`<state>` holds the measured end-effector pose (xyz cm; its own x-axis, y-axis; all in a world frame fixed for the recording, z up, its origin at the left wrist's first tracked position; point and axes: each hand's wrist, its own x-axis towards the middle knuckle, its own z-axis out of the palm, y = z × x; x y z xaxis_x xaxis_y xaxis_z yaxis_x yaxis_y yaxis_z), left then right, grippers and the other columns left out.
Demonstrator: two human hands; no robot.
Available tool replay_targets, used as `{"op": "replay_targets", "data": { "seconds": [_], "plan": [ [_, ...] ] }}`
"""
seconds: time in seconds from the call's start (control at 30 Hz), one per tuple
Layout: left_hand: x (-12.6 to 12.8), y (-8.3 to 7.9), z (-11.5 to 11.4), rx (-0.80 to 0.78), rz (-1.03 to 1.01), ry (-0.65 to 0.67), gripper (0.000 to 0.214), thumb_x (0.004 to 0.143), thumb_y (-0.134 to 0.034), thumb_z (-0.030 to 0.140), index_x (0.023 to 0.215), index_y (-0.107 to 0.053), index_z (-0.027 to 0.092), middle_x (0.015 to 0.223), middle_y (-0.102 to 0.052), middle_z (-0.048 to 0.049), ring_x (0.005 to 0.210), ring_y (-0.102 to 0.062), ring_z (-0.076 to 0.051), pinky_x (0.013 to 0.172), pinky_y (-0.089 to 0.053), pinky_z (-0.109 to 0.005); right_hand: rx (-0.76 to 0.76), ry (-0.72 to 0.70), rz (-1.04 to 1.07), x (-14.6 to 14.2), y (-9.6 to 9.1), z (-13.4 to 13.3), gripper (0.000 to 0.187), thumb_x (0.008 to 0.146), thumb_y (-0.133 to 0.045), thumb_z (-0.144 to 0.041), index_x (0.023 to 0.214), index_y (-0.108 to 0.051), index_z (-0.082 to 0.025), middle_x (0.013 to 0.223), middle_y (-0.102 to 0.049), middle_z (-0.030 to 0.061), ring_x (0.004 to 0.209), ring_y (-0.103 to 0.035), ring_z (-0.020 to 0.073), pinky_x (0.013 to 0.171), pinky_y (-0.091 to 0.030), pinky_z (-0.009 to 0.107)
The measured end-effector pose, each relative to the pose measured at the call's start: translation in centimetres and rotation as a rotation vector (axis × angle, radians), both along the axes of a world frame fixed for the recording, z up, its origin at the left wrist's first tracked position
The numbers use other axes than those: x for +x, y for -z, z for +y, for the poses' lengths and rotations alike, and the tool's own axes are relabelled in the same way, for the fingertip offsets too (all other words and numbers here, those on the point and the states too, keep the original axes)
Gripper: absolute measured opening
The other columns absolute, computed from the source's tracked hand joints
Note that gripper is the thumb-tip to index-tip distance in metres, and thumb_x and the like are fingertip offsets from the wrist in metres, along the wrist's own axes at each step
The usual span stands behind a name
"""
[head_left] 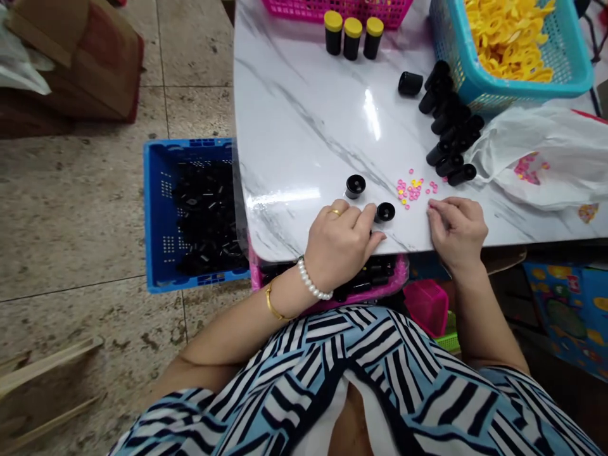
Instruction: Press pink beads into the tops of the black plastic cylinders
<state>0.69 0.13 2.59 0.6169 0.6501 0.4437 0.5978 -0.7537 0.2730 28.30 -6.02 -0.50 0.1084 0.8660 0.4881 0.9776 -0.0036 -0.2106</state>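
Observation:
My left hand (342, 242) rests at the front edge of the marble table (304, 126), fingers curled, its fingertips against a small upright black tube (385, 211). A second open black tube (355, 186) stands just behind it. My right hand (456, 227) lies to the right with its fingers pinched together beside a scatter of tiny pink and yellow beads (412, 189); whether a bead is in the pinch is too small to tell.
A row of black tubes (449, 123) lies against a teal basket of yellow caps (515, 44). Three yellow-capped tubes (353, 35) stand before a pink basket (342, 9). A white plastic bag (541, 155) lies right. A blue crate of black tubes (194, 215) sits on the floor.

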Motion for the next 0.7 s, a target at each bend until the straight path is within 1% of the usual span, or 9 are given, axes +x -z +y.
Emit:
{"op": "replay_targets", "data": {
  "seconds": [0.1, 0.2, 0.27, 0.37, 0.43, 0.5, 0.53, 0.63, 0.7],
  "plan": [
    [1.3, 0.0, 0.3, -0.038, 0.039, -0.026, 0.043, 0.095, -0.066, 0.04, 0.122, -0.066, 0.007, 0.086, -0.069, -0.0113, 0.092, -0.06, -0.03, 0.077, -0.048, -0.04, -0.034, -0.081, -0.072, -1.6, -0.2, -1.8, 0.036, 0.092, -0.069, -0.034, 0.125, -0.073, -0.022, 0.111, -0.071, 0.0128, 0.098, -0.063, 0.0274, 0.09, -0.053, 0.046],
    [2.4, 0.1, 0.7, -0.062, 0.048, -0.044, 0.033, 0.095, -0.065, 0.04, 0.11, -0.069, 0.011, 0.085, -0.068, -0.0113, 0.093, -0.06, -0.031, 0.076, -0.046, -0.04, -0.146, -0.217, -0.073, -3.1, -0.4, -3.9, 0.058, 0.087, -0.076, -0.041, 0.141, -0.063, -0.023, 0.119, -0.068, 0.0149, 0.102, -0.062, 0.0295, 0.092, -0.053, 0.048],
    [2.8, 0.2, 0.9, -0.056, 0.039, -0.057, 0.024, 0.097, -0.062, 0.036, 0.1, -0.069, 0.014, 0.083, -0.068, -0.0106, 0.093, -0.061, -0.031, 0.077, -0.046, -0.04, -0.155, -0.318, -0.042, -3.9, -0.5, -4.7, 0.055, 0.087, -0.078, -0.037, 0.138, -0.064, -0.025, 0.112, -0.071, 0.0124, 0.096, -0.064, 0.027, 0.088, -0.054, 0.045],
    [2.1, 0.3, 0.8, -0.05, 0.013, -0.05, 0.022, 0.1, -0.056, 0.031, 0.093, -0.069, 0.015, 0.079, -0.066, -0.0093, 0.091, -0.06, -0.029, 0.077, -0.046, -0.04, -0.139, -0.429, 0.173, -4.9, -1.0, -4.8, 0.033, 0.088, -0.075, -0.023, 0.121, -0.073, -0.029, 0.094, -0.073, 0.0052, 0.083, -0.066, 0.021, 0.076, -0.056, 0.038],
    [1.0, 0.4, 0.5, -0.06, -0.001, -0.032, 0.022, 0.1, -0.054, 0.03, 0.095, -0.069, 0.015, 0.078, -0.066, -0.0082, 0.088, -0.059, -0.028, 0.076, -0.046, -0.039, -0.208, -0.421, 0.435, -5.6, -2.0, -4.3, 0.023, 0.09, -0.073, -0.019, 0.111, -0.077, -0.029, 0.09, -0.073, 0.0029, 0.08, -0.068, 0.0188, 0.072, -0.057, 0.036],
    [-0.1, 0.7, 0.1, -0.068, -0.018, -0.027, 0.022, 0.1, -0.054, 0.03, 0.099, -0.07, 0.015, 0.078, -0.065, -0.0076, 0.088, -0.058, -0.027, 0.077, -0.046, -0.039, -0.263, -0.354, 0.663, -6.6, -3.2, -3.4, 0.019, 0.092, -0.071, -0.018, 0.105, -0.079, -0.029, 0.089, -0.074, 0.0018, 0.079, -0.069, 0.0173, 0.072, -0.057, 0.034],
    [-0.6, 0.9, -0.1, -0.063, -0.031, -0.032, 0.022, 0.1, -0.054, 0.03, 0.101, -0.071, 0.015, 0.078, -0.065, -0.0075, 0.089, -0.058, -0.027, 0.078, -0.046, -0.04, -0.263, -0.318, 0.73, -7.2, -3.8, -2.9, 0.018, 0.092, -0.071, -0.018, 0.103, -0.08, -0.029, 0.088, -0.074, 0.0014, 0.078, -0.069, 0.0168, 0.071, -0.056, 0.034],
    [-1.2, 1.4, -0.4, -0.032, -0.065, -0.051, 0.024, 0.1, -0.054, 0.03, 0.105, -0.071, 0.015, 0.079, -0.065, -0.008, 0.091, -0.057, -0.028, 0.082, -0.045, -0.042, -0.206, -0.231, 0.761, -9.0, -5.0, -1.4, 0.015, 0.09, -0.074, -0.021, 0.1, -0.082, -0.029, 0.086, -0.074, 0.0013, 0.077, -0.068, 0.0164, 0.068, -0.053, 0.033],
    [-1.1, 1.5, -0.4, -0.017, -0.073, -0.054, 0.024, 0.1, -0.054, 0.031, 0.105, -0.071, 0.014, 0.08, -0.065, -0.0081, 0.092, -0.058, -0.028, 0.085, -0.045, -0.043, -0.17, -0.187, 0.725, -10.1, -5.2, -0.7, 0.015, 0.088, -0.076, -0.023, 0.1, -0.082, -0.03, 0.086, -0.073, 0.0012, 0.075, -0.066, 0.0157, 0.065, -0.051, 0.032]
  ]
}}
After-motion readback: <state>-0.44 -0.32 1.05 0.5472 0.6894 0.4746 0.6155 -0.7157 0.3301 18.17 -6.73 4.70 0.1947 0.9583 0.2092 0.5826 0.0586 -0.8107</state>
